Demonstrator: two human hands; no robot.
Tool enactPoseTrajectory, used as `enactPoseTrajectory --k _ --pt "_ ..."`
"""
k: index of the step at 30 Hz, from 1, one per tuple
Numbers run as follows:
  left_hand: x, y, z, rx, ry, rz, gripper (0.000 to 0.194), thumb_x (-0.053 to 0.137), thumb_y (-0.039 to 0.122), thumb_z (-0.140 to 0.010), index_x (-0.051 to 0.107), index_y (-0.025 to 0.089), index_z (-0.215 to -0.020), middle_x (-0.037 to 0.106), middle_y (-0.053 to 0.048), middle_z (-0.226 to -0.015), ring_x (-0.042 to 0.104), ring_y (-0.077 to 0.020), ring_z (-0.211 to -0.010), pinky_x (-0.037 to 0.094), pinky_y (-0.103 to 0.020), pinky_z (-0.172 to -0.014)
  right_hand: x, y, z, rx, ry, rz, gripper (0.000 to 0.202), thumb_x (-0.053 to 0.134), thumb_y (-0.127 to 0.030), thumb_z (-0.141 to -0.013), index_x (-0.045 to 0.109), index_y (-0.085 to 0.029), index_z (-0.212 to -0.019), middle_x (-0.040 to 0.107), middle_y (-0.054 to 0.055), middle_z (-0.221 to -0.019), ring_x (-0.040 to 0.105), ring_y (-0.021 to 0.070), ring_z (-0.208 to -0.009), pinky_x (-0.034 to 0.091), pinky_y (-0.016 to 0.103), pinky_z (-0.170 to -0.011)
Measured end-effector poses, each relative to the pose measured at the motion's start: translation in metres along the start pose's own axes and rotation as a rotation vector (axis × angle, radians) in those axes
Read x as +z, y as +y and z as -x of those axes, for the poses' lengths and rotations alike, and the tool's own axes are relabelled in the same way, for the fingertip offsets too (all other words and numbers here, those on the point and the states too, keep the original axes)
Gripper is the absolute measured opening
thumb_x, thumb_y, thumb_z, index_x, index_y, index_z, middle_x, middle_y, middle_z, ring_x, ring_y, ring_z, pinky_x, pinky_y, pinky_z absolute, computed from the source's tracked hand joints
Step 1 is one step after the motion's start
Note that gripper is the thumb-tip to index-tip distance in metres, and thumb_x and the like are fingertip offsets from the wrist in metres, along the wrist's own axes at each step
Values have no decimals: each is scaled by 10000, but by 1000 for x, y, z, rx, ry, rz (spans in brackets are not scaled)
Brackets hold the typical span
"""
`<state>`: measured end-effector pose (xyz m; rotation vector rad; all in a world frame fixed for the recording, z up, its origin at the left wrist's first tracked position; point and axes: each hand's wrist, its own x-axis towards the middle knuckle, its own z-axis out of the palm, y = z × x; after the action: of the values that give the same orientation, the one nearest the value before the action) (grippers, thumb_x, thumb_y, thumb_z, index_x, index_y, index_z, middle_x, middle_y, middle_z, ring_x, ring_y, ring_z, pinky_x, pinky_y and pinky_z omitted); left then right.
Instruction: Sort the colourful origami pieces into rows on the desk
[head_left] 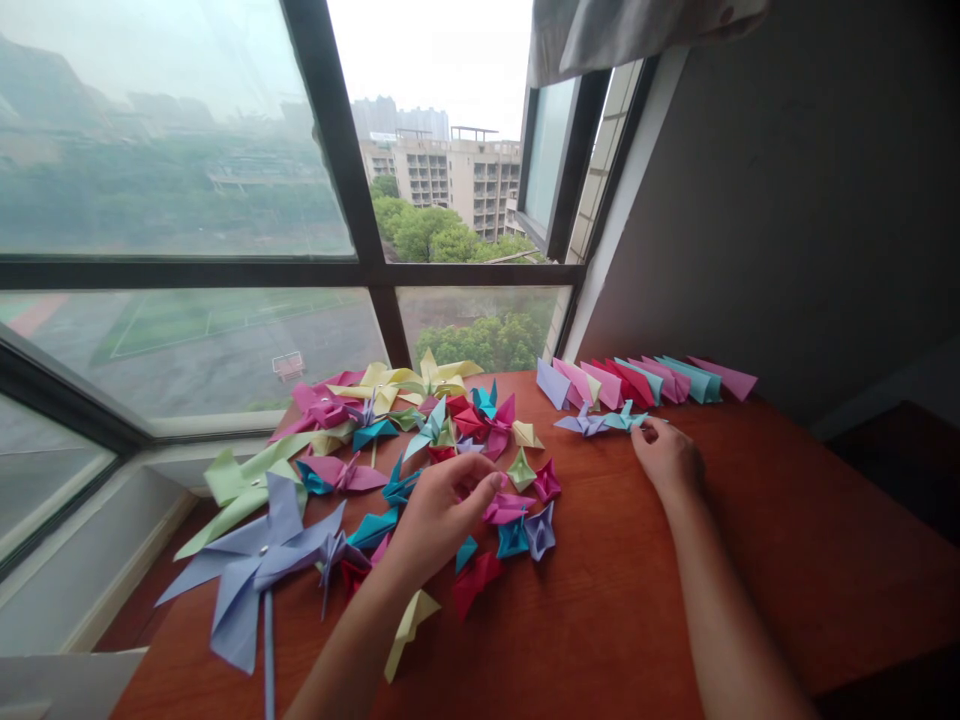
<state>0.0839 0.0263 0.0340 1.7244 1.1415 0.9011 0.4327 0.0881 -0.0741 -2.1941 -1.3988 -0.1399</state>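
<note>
My left hand [448, 502] is over the pile of folded paper, its thumb and fingers curled together beside a pink paper crane [513, 508]. Whether it grips anything is hidden. Farther right, my right hand [669, 458] pinches the tip of a pale teal paper crane [624, 416], which rests on the table next to a lavender paper crane [583, 424]. Below the left hand's fingers lie a blue folded piece [513, 538] and a lavender folded piece [541, 531]. A red folded paper [475, 580] and a yellow folded paper [411, 628] sit nearer to me.
A row of folded paper pieces [637, 382] stands along the table's back right. Large pinwheels, one lavender [264, 562], one green [247, 480] and some yellow [433, 374], lie at the left and back. Beyond the brown table [780, 530] is a window [375, 272] with one pane swung out.
</note>
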Motion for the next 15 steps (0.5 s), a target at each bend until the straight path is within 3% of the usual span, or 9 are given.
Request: enactPoseTrajectory --k 9,15 --pt "-1 -4 0 16 6 -32 218 571 327 -918 670 159 -819 652 -13 -752 578 -148 -700 413 -225 -632 -1 0 0 8 -19 -12 217 619 -323 -821 728 -209 -969 738 61 -835 613 212 -733 310 286 -584" --pt "-6 -11 -1 15 24 -36 239 569 363 -918 668 165 -828 664 -21 -771 597 -156 -716 435 -233 -637 -18 -11 2 39 166 -168 319 588 -409 -838 716 -188 -1028 736 69 -819 630 215 -705 377 292 -618"
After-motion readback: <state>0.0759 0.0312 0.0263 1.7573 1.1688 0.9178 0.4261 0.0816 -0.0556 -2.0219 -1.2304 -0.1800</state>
